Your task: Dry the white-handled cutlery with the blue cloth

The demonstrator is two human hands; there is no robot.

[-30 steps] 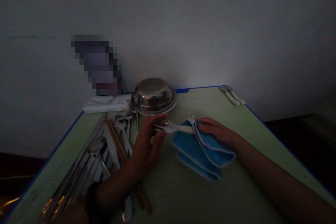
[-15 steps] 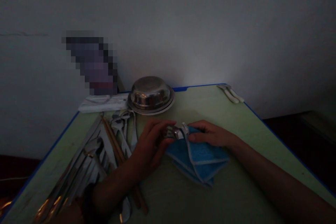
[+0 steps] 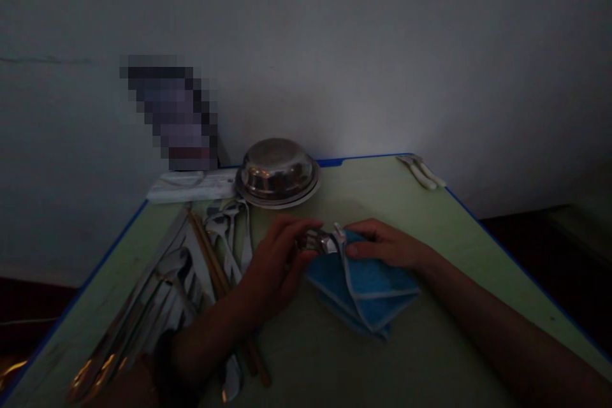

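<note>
In dim light, my left hand (image 3: 275, 264) pinches the metal head of a fork (image 3: 316, 241) above a green table (image 3: 430, 229). My right hand (image 3: 385, 245) is closed on a folded blue cloth (image 3: 363, 287) with a pale edge, and the cloth is wrapped over the fork's handle, which is hidden. The cloth's lower folds rest on the table between my two forearms.
A heap of metal cutlery (image 3: 176, 287) and wooden sticks (image 3: 210, 261) lies at the left. An upturned steel bowl (image 3: 277, 169) sits on a plate at the back, beside a white flat thing (image 3: 191, 186). Two white-handled utensils (image 3: 423, 172) lie at the far right corner.
The fork's white handle, bare one second ago, is now covered by the cloth. My right hand and the cloth slid left toward the fork's head; my left hand closed on it.
</note>
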